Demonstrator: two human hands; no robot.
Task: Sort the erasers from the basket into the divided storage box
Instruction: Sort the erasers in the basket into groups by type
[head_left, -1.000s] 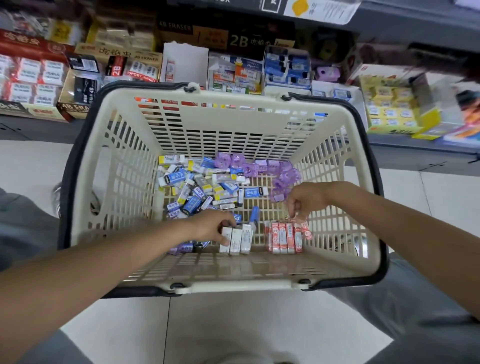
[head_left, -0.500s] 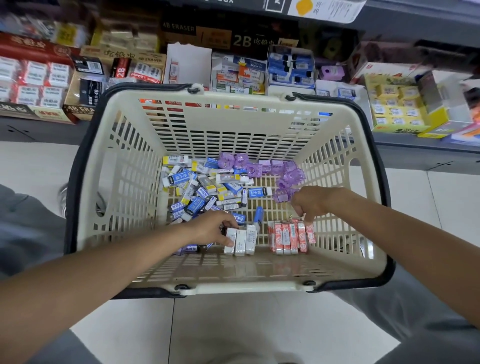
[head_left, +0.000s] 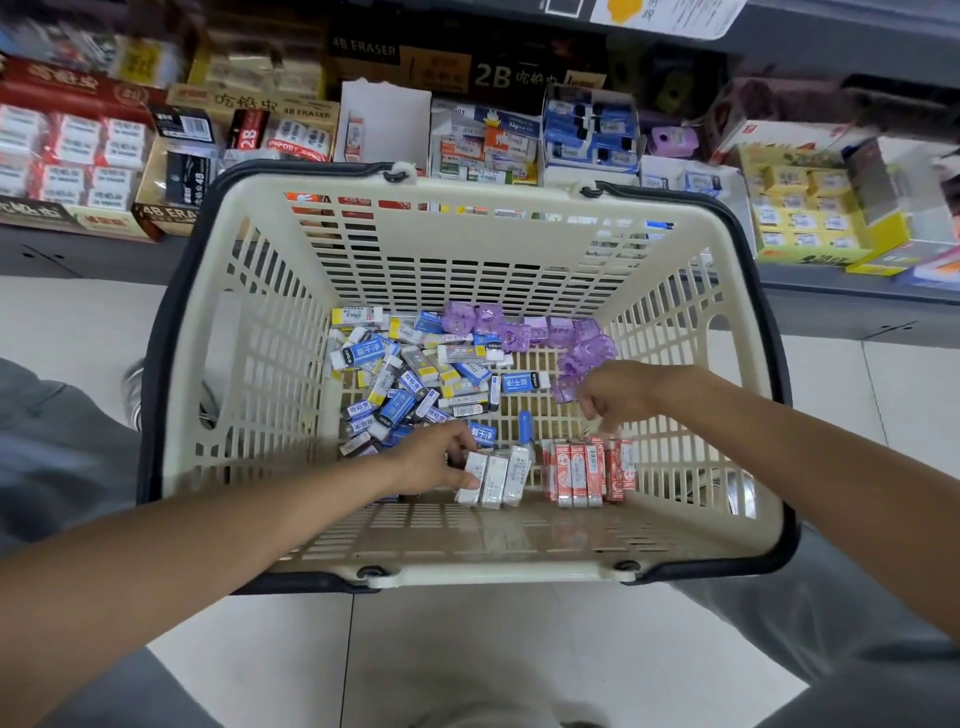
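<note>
The cream slatted plastic basket holds the erasers. Left hand pinches the white-sleeved erasers; right hand, fingers curled and apparently empty, hovers over the red-sleeved erasers. Light, stiff blocks with probably slick wrappers: grip the long sides.

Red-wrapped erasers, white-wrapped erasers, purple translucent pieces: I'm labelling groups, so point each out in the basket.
Red-wrapped erasers (head_left: 579, 472): head view, middle of the upright row.
White-wrapped erasers (head_left: 501, 478): head view, middle eraser's face.
Purple translucent pieces (head_left: 514, 335): head view, one piece in the cluster.
</note>
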